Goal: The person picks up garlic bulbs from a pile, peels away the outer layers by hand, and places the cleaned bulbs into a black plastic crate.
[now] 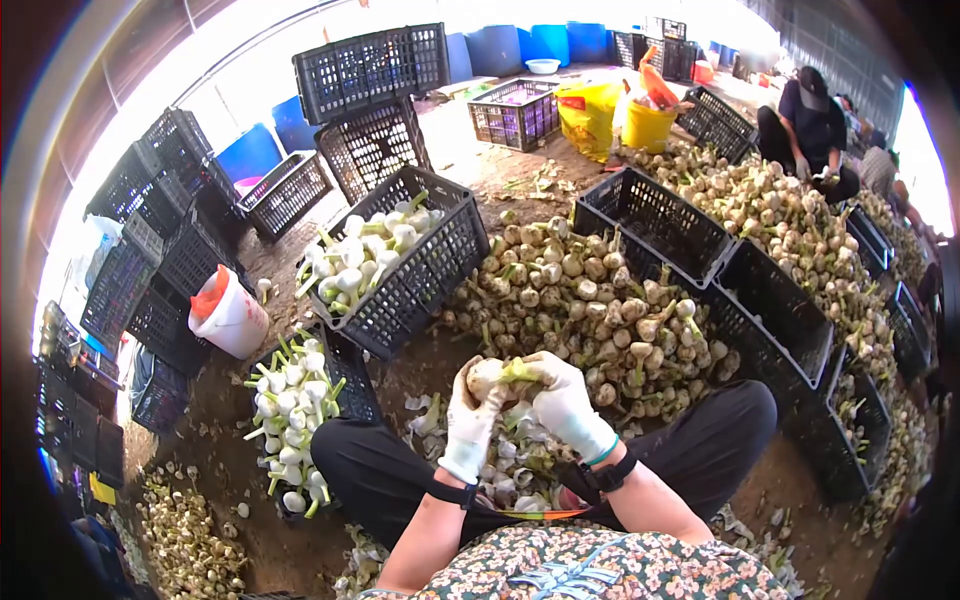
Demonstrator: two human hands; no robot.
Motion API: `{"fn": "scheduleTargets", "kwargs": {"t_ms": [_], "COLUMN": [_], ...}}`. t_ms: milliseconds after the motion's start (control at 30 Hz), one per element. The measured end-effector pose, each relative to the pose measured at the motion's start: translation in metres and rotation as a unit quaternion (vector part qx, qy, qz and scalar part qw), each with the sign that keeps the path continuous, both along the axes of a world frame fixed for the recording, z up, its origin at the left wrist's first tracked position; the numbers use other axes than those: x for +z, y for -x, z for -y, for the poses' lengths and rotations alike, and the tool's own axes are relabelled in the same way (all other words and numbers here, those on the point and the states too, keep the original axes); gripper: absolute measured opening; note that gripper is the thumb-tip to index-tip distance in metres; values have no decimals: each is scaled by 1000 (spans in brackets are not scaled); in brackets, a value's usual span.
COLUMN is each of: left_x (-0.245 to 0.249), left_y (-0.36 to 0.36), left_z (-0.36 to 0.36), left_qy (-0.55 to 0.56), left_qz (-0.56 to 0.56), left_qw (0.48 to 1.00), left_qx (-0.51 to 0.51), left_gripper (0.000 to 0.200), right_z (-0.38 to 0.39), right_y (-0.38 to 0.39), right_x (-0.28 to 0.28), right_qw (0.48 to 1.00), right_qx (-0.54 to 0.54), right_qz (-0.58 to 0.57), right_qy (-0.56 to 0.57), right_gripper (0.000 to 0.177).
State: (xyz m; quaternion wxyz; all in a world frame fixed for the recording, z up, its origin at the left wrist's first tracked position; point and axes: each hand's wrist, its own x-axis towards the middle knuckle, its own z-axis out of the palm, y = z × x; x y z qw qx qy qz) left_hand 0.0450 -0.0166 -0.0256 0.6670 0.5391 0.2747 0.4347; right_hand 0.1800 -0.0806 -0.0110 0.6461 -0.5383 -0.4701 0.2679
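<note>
A garlic bulb [487,378] with a short green stem is held up between my two gloved hands, above my lap. My left hand [468,422] wraps round the pale bulb. At the stem end, my right hand [568,402] is closed, its fingers pinching the stem. Loose garlic skins [520,455] lie between my crossed legs. Just beyond my hands rises a heap of unpeeled garlic [590,300]. Cleaned white garlic with green stems fills a black crate [415,290] to the front left, and more white bulbs [290,405] are piled in a crate beside my left knee.
Empty-looking black crates [655,215] line the right of the heap. A white bucket [235,325] with something orange stands at left, near stacked crates [165,215]. Yellow bags [590,115] sit at the back. Another person [810,125] sits by a larger garlic heap [770,220].
</note>
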Motion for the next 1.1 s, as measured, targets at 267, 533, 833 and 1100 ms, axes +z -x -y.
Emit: {"fn": "scheduleTargets", "kwargs": {"t_ms": [267,533,833,1100], "left_x": [16,27,21,26], "left_y": [7,14,22,23], "left_z": [-4,-8,-12,-14], "left_qy": [122,124,-70,-255], "left_qz": [85,62,-102,-242], "left_qw": [986,983,986,930], "left_qx": [-76,-124,-112,-112], "left_gripper": [74,84,84,85], "right_z": [7,-5,0,0], "right_y": [-16,-37,-27,-11], "right_x": [17,-2,28,55], "right_qw": [972,874,966,854], "right_qx": [28,-29,-41,67], "right_qz": [-205,-481,247,501], "right_qy": [113,61,57,123], "right_gripper": [42,13,34,21]}}
